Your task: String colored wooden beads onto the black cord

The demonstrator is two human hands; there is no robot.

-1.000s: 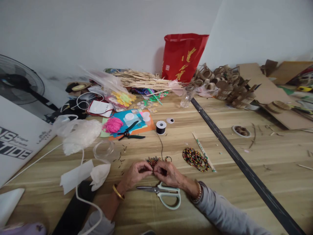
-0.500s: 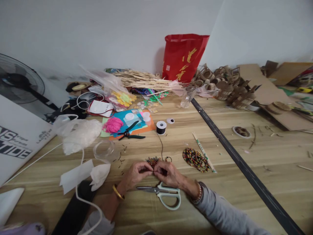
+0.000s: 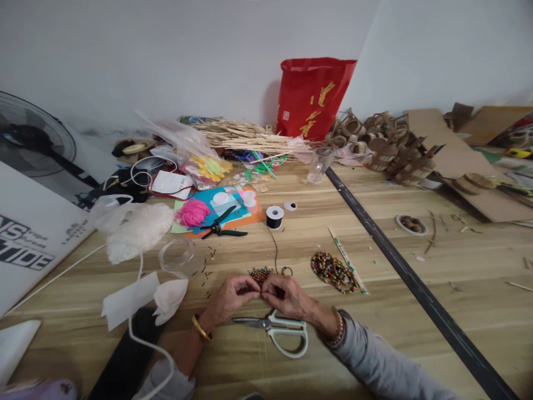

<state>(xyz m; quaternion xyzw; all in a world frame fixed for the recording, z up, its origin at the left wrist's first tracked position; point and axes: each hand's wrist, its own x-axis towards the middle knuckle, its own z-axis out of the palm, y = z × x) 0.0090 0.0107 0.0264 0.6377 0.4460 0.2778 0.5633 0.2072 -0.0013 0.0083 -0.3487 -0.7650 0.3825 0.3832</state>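
Note:
My left hand (image 3: 234,294) is closed in a pinch, thumb and forefinger together, with its tips nearly meeting those of my right hand. My right hand (image 3: 287,294) pinches too; a black cord (image 3: 275,250) runs from its spool (image 3: 275,218) down to these fingers. What lies between the left fingertips is too small to make out. Just beyond the hands sits a small heap of coloured beads (image 3: 260,273), partly hidden by them. A loop of cord with beads (image 3: 287,270) shows behind the right knuckles. Scissors (image 3: 287,333) with pale handles lie below the hands.
A coiled bead string (image 3: 333,272) lies to the right, beside a thin beaded stick (image 3: 348,260). Black-handled pliers (image 3: 216,228) and pink yarn (image 3: 192,213) rest on coloured paper. A clear cup (image 3: 318,165) stands farther back. A black strip (image 3: 400,278) crosses the table.

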